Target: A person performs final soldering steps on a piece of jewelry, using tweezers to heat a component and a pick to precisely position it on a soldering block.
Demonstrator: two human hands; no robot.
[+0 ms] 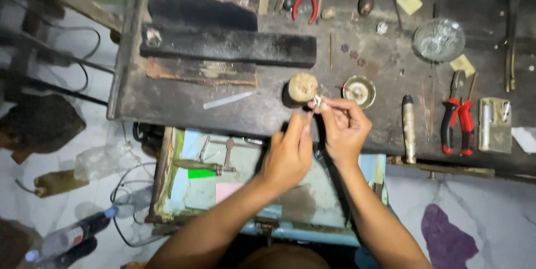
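Observation:
Both my hands meet at the near edge of a dark workbench (184, 101). My left hand (288, 154) and my right hand (343, 129) pinch a tiny shiny metal piece (317, 100) between their fingertips. The piece is held right beside a short round wooden peg (302, 87) that stands on the bench. A small round brass dish (359, 91) sits just behind my right hand.
Red-handled pliers (456, 124), a metal-handled tool (408, 128) and a glass dish (439, 39) lie to the right. Long dark blocks (229, 46) lie at the left. An open drawer (223, 185) with tools and coloured paper sits under my arms. Bottles (84, 230) lie on the floor.

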